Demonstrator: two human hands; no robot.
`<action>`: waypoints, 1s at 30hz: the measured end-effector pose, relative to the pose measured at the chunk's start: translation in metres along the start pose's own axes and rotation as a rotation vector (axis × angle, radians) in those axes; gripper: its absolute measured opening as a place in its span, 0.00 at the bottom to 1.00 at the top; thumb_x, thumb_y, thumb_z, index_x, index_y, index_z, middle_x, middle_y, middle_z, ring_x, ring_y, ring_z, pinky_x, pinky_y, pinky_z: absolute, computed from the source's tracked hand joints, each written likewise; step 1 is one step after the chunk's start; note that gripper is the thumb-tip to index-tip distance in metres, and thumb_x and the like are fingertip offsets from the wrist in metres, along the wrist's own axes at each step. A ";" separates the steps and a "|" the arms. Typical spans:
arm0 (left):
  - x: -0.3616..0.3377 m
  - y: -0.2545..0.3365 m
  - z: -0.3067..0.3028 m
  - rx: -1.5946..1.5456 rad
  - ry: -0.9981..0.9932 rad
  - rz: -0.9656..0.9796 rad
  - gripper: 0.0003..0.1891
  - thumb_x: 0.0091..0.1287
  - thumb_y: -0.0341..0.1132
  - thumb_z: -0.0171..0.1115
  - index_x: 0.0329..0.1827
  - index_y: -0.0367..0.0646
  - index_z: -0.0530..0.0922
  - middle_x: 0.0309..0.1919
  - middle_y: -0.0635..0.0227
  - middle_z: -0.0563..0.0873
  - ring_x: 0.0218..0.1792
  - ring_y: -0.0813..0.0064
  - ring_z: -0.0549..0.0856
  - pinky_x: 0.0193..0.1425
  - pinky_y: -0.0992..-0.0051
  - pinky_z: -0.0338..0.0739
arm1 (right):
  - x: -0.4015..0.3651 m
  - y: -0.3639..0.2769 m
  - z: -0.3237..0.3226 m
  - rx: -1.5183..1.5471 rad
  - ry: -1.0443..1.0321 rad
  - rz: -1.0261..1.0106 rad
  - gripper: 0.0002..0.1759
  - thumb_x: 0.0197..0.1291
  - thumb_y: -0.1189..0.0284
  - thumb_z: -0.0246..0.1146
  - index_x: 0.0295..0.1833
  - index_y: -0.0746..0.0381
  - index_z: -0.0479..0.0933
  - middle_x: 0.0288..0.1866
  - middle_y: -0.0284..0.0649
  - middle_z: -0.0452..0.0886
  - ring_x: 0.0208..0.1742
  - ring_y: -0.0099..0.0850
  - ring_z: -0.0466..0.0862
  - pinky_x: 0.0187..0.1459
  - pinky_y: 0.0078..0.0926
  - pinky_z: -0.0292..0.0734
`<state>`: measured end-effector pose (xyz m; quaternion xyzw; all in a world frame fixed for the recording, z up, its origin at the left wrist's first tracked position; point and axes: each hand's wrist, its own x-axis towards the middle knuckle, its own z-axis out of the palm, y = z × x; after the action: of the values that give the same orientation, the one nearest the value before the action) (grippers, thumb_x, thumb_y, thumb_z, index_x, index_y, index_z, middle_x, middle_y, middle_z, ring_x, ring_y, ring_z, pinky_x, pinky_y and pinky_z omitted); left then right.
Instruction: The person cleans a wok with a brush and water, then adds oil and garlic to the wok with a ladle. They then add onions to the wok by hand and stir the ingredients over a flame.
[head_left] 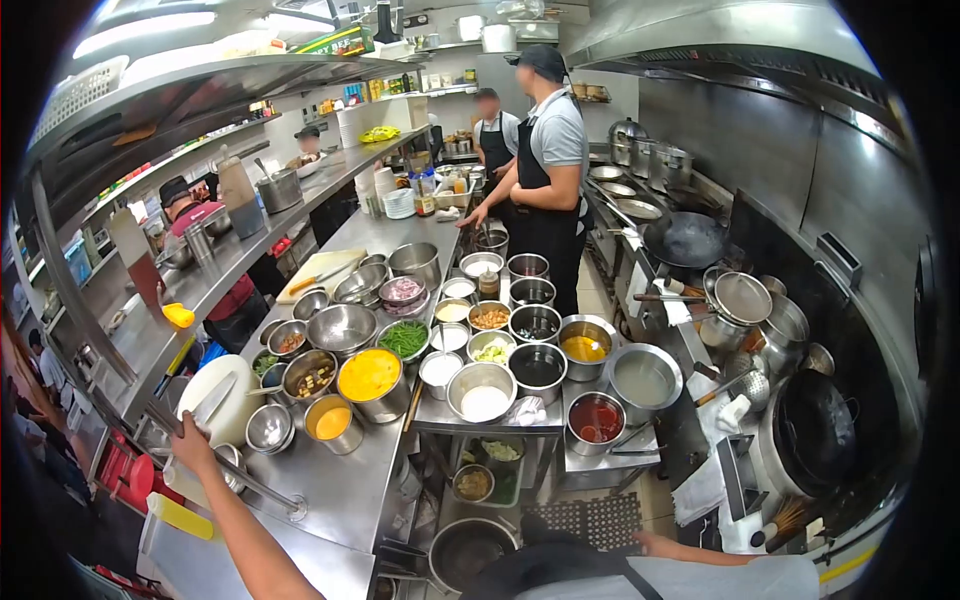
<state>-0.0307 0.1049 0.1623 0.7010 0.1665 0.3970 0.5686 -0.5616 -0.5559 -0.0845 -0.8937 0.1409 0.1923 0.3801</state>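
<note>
My left hand (190, 445) is closed round a slanting metal post (250, 483) at the left counter, beside a round white board (218, 400) with a knife blade (214, 398) on it. Low on the right, my right hand (655, 546) hangs near the stove's front edge; its fingers are too small and partly hidden to read. Between them stand metal pots of food: a yellow mixture (370, 375), an orange liquid (330, 418), chopped greens (404, 338), a white powder (484, 402) and a red sauce (596, 420).
Woks (815, 430) and strainers (742, 298) line the stove on the right. A co-worker in a black apron (548, 190) stands in the aisle, with another person (494, 145) behind. An overhead shelf (200, 85) runs along the left. A pan (470, 555) sits low in front.
</note>
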 end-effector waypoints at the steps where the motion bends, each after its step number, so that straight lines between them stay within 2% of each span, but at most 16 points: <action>1: -0.004 0.002 0.008 -0.105 0.053 0.055 0.21 0.62 0.44 0.64 0.15 0.42 0.71 0.09 0.74 0.68 0.10 0.82 0.68 0.14 0.76 0.60 | -0.007 0.010 0.005 0.079 -0.042 -0.033 0.52 0.41 0.54 0.74 0.68 0.70 0.60 0.66 0.59 0.66 0.67 0.50 0.67 0.67 0.37 0.63; 4: 0.006 -0.009 0.009 -0.097 0.015 -0.064 0.19 0.62 0.42 0.62 0.15 0.42 0.71 0.11 0.72 0.71 0.13 0.80 0.70 0.18 0.74 0.63 | -0.019 0.007 0.007 0.096 -0.074 0.016 0.52 0.41 0.55 0.73 0.68 0.70 0.60 0.66 0.58 0.66 0.67 0.49 0.67 0.67 0.37 0.63; 5: 0.008 -0.010 0.011 -0.009 0.073 0.024 0.20 0.61 0.41 0.61 0.15 0.38 0.72 0.12 0.70 0.72 0.15 0.76 0.70 0.23 0.70 0.65 | -0.018 0.006 0.005 0.096 -0.079 0.031 0.52 0.41 0.55 0.73 0.68 0.70 0.60 0.66 0.58 0.66 0.67 0.49 0.67 0.67 0.37 0.63; 8: 0.002 -0.008 0.011 0.108 0.127 0.084 0.20 0.61 0.41 0.61 0.17 0.34 0.73 0.13 0.67 0.73 0.17 0.73 0.71 0.27 0.66 0.66 | -0.019 0.001 0.003 0.089 -0.080 0.058 0.51 0.42 0.56 0.73 0.68 0.70 0.60 0.66 0.57 0.66 0.67 0.48 0.67 0.67 0.37 0.63; 9: 0.006 -0.013 0.009 0.142 0.095 0.102 0.21 0.61 0.43 0.61 0.21 0.29 0.75 0.14 0.61 0.75 0.18 0.68 0.74 0.28 0.63 0.67 | -0.018 -0.001 0.002 0.088 -0.082 0.066 0.51 0.42 0.57 0.73 0.69 0.70 0.60 0.66 0.57 0.66 0.67 0.48 0.67 0.67 0.37 0.63; 12: 0.010 -0.017 0.009 0.189 0.106 0.105 0.22 0.61 0.45 0.61 0.25 0.28 0.77 0.16 0.55 0.78 0.20 0.62 0.76 0.30 0.60 0.68 | -0.016 -0.002 0.004 0.076 -0.088 0.079 0.50 0.42 0.58 0.73 0.69 0.69 0.60 0.66 0.57 0.66 0.67 0.47 0.67 0.67 0.37 0.63; 13: 0.006 -0.012 0.008 0.246 0.122 0.077 0.23 0.61 0.47 0.60 0.28 0.28 0.78 0.20 0.51 0.81 0.23 0.56 0.78 0.33 0.58 0.69 | -0.018 -0.001 0.004 0.072 -0.091 0.085 0.50 0.42 0.58 0.73 0.69 0.69 0.60 0.66 0.56 0.66 0.67 0.47 0.67 0.67 0.37 0.63; 16: -0.004 -0.002 0.007 0.285 0.155 0.155 0.23 0.60 0.48 0.60 0.29 0.29 0.79 0.21 0.50 0.81 0.25 0.54 0.79 0.35 0.58 0.70 | -0.026 0.004 0.003 0.072 -0.098 0.105 0.49 0.43 0.60 0.73 0.69 0.69 0.60 0.66 0.56 0.66 0.67 0.46 0.67 0.67 0.36 0.63; 17: -0.011 0.010 0.005 0.288 0.144 0.128 0.23 0.60 0.47 0.61 0.31 0.28 0.79 0.23 0.49 0.82 0.27 0.54 0.80 0.37 0.58 0.70 | -0.029 0.004 0.001 0.075 -0.101 0.108 0.49 0.43 0.60 0.73 0.69 0.69 0.59 0.66 0.56 0.66 0.67 0.46 0.67 0.67 0.36 0.63; 19: 0.001 -0.010 0.007 0.285 0.157 0.137 0.23 0.60 0.47 0.61 0.32 0.28 0.79 0.24 0.49 0.82 0.27 0.55 0.80 0.37 0.58 0.70 | -0.031 0.005 -0.001 0.076 -0.105 0.114 0.49 0.43 0.61 0.72 0.69 0.68 0.59 0.67 0.55 0.66 0.68 0.46 0.67 0.67 0.36 0.63; 23: 0.002 -0.010 0.009 0.205 0.144 0.120 0.23 0.60 0.45 0.61 0.33 0.26 0.79 0.27 0.47 0.83 0.29 0.55 0.80 0.38 0.59 0.71 | -0.020 0.000 -0.002 0.071 -0.102 0.108 0.48 0.44 0.62 0.72 0.69 0.68 0.59 0.67 0.55 0.67 0.68 0.45 0.68 0.67 0.36 0.63; 30: -0.002 -0.004 0.009 0.173 0.123 0.082 0.23 0.59 0.45 0.61 0.33 0.25 0.78 0.26 0.48 0.83 0.28 0.57 0.78 0.38 0.60 0.71 | -0.025 0.003 -0.002 0.068 -0.112 0.123 0.47 0.44 0.65 0.72 0.70 0.67 0.59 0.67 0.53 0.67 0.68 0.43 0.68 0.67 0.35 0.64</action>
<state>-0.0242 0.0983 0.1573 0.7279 0.2060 0.4463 0.4781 -0.5846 -0.5570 -0.0742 -0.8577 0.1805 0.2599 0.4052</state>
